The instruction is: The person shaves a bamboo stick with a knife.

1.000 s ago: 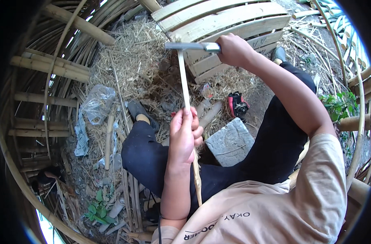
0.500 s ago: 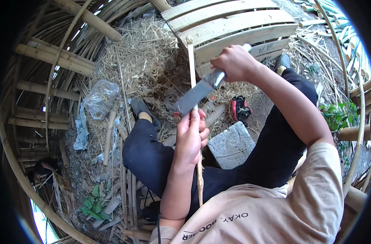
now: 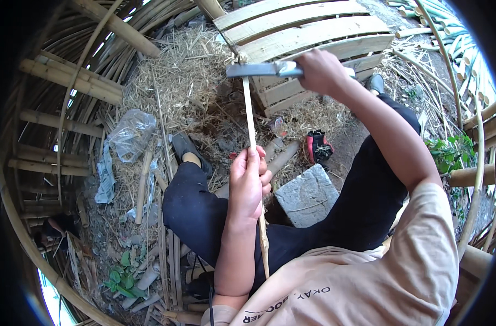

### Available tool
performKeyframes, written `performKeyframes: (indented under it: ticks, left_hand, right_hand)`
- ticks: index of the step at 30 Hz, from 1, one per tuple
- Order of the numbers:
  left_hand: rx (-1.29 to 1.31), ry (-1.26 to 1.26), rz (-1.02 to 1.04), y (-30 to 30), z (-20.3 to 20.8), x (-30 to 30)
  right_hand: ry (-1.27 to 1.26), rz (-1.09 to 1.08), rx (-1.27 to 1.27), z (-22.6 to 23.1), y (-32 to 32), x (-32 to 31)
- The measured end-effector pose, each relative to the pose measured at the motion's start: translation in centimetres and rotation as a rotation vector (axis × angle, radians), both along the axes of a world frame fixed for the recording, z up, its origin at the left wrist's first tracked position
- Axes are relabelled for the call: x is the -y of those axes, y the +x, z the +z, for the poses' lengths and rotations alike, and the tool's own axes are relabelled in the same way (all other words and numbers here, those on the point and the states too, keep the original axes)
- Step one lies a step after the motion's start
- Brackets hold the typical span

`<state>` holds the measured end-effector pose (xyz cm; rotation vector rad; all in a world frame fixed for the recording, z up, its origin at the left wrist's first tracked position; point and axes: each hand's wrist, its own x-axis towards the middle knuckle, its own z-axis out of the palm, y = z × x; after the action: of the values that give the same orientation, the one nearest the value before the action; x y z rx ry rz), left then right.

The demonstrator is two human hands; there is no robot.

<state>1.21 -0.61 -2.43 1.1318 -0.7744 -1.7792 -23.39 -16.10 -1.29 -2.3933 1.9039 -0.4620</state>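
Facing slatted wooden crate [image 3: 308,39], far, right of center. Straddling gray block [image 3: 308,195], near right. Pointing long pale stick [image 3: 249,117] from near to far through middle. Holding knife [image 3: 256,70] across stick's far part. Gripping knife handle with right hand [image 3: 325,73]. Gripping stick partway along with left hand [image 3: 247,176], left of block.

Upper body wears a loose beige T-shirt [image 3: 357,280], dark printed lettering [image 3: 294,303] running across the chest; the short right sleeve [image 3: 430,220] is wide and creased, the left sleeve [image 3: 222,314] only partly in view. Long trousers [image 3: 189,202], black or very dark navy, plain, above dark grey shoes [image 3: 186,148]. A thin black cord [image 3: 211,296] hangs by the left sleeve; left hand [image 3: 245,182] and right hand [image 3: 323,73] are bare.
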Motion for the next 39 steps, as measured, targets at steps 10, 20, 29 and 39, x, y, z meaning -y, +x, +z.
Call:
performKeyframes:
  ticks: [10,20,29,39]
  left_hand:
    - [-0.067,-0.021,-0.041,0.4,0.7,0.2]
    - [-0.068,0.016,-0.057,-0.3,-0.4,0.4]
    - [-0.086,-0.031,-0.066,-0.3,0.6,-0.2]
    - [-0.119,-0.024,-0.063,0.5,0.5,0.1]
  right_hand:
    - [-0.131,0.103,0.062,-0.7,0.5,-0.9]
    - [-0.157,0.077,0.059,-1.0,-0.4,-0.2]
    - [-0.234,-0.007,0.130,-0.3,0.3,-0.5]
    - [-0.172,0.081,0.150,0.2,0.6,-1.1]
